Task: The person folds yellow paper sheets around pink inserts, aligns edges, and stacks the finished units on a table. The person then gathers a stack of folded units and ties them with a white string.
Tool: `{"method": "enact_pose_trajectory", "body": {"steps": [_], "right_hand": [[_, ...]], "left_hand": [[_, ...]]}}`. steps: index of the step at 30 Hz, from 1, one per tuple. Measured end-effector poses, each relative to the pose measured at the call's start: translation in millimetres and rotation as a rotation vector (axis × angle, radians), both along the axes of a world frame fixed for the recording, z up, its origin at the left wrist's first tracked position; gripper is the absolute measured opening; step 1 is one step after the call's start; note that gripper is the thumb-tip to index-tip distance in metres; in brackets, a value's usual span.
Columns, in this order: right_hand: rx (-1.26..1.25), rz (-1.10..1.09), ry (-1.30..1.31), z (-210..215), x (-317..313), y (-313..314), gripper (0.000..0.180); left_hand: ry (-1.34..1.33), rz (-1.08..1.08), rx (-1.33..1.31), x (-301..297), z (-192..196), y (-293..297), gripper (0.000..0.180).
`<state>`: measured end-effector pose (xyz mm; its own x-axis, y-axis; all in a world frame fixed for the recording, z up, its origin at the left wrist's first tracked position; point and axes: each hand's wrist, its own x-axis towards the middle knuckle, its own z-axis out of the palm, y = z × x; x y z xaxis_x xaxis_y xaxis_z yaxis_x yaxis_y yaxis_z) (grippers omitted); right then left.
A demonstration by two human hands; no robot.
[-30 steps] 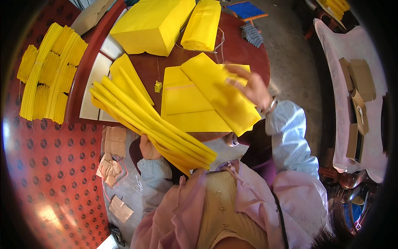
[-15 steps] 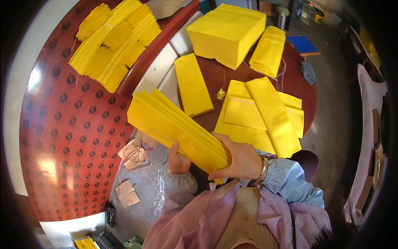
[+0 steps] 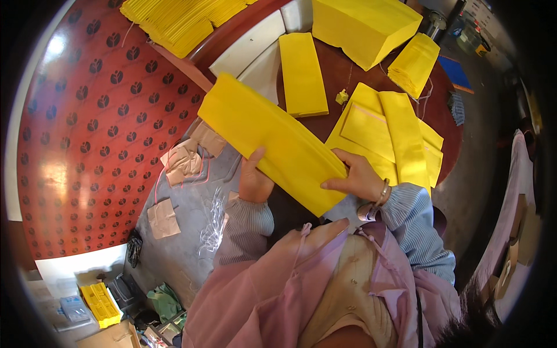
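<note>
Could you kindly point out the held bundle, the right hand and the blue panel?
Held bundle (image 3: pixel 271 142): head view, middle of its broad yellow face.
Right hand (image 3: pixel 361 176): head view, middle of the hand.
Blue panel (image 3: pixel 455 73): head view, its visible flat face.

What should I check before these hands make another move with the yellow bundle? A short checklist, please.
1. Right hand on the yellow bundle: ok, thumb across its face near the lower end.
2. Left hand touching the bundle: ok, at its lower-left edge.
3. Layers inside even: cannot tell, the top face hides them.
4. Flat yellow pieces on the table squared up: not ok, they overlap at different angles.
5. Floor tidy: not ok, brown paper pieces lie there.
</note>
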<state>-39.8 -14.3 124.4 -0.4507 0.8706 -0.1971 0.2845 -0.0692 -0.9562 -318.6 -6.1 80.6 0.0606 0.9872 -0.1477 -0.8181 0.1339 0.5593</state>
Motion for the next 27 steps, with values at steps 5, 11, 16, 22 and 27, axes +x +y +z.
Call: {"method": "enact_pose_trajectory", "body": {"steps": [5, 11, 16, 22, 27], "right_hand": [[0.483, 0.023, -0.231, 37.5, -4.5, -25.0, 0.047], [0.578, -0.049, -0.400, 43.2, 8.4, -39.6, 0.037], [0.520, -0.154, -0.389, 16.1, 20.9, -37.7, 0.032], [0.201, -0.355, 0.135, -31.1, -0.3, 24.2, 0.038], [0.162, -0.499, 0.298, -57.1, -39.7, 101.6, 0.042]], "left_hand": [[-0.152, -0.016, 0.174, -44.6, -22.3, 6.0, 0.063], [-0.386, -0.106, 0.480, -65.3, -35.9, 31.6, 0.058], [-0.183, -0.009, 0.303, -53.5, -12.9, 68.5, 0.049], [0.252, -0.168, 0.142, -27.8, 41.4, 212.3, 0.047], [0.569, -0.357, 0.093, -7.9, 48.0, 365.2, 0.051]]}}
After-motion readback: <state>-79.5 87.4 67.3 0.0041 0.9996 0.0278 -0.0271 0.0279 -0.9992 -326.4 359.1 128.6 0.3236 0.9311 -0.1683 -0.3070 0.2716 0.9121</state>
